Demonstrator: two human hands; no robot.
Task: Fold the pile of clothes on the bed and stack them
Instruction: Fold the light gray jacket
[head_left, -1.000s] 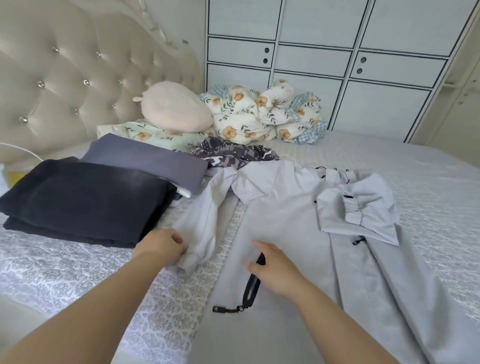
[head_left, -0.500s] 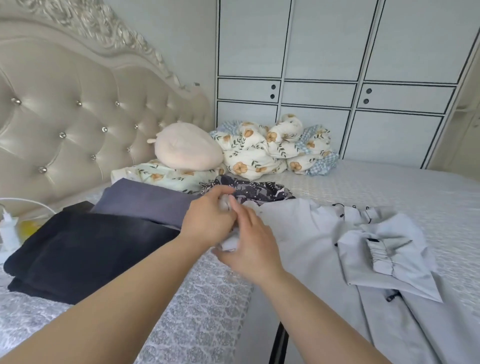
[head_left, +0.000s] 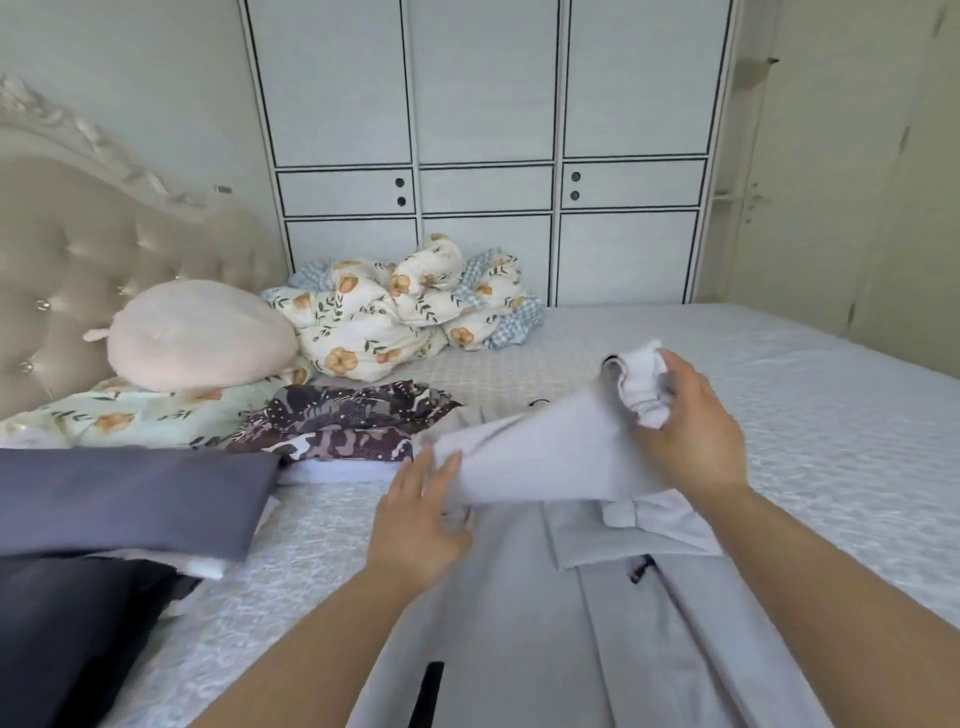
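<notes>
A: What room is this?

B: A bedroom. A white wardrobe (head_left: 483, 150) with black-lined panels fills the far wall, well beyond both hands. The bed (head_left: 810, 395), under a pale patterned cover, stretches out beneath them, and a tufted headboard (head_left: 78, 270) rises far off to the left of the left hand.

A: Where is the garment being folded?

B: The light grey jacket (head_left: 545, 623) lies flat on the bed, directly under and between the two forearms. One sleeve (head_left: 540, 457) is lifted off it and stretched across from one hand to the other.

A: And the hands?

B: They are apart. The right hand (head_left: 691, 431) has its fingers curled round the sleeve's bunched white cuff (head_left: 641, 384), holding it up above the jacket. The left hand (head_left: 421, 514) rests with fingers fairly straight on the sleeve's other end, near the shoulder; it presses rather than grips, though motion blur softens the fingertips.

A: What else is around?

B: Left of the left hand sits a folded grey-blue garment (head_left: 130, 499), and nearer than that, by the left forearm, a folded black one (head_left: 67, 634). Just beyond the left hand lies a crumpled dark patterned garment (head_left: 343, 421). Further off to the left, a pale pink plush cushion (head_left: 197, 338) sits on a floral pillow (head_left: 130, 421), and a bunched floral quilt (head_left: 405, 306) is heaped beyond both hands against the wardrobe. A black strap (head_left: 428, 691) lies on the jacket between the forearms.
</notes>
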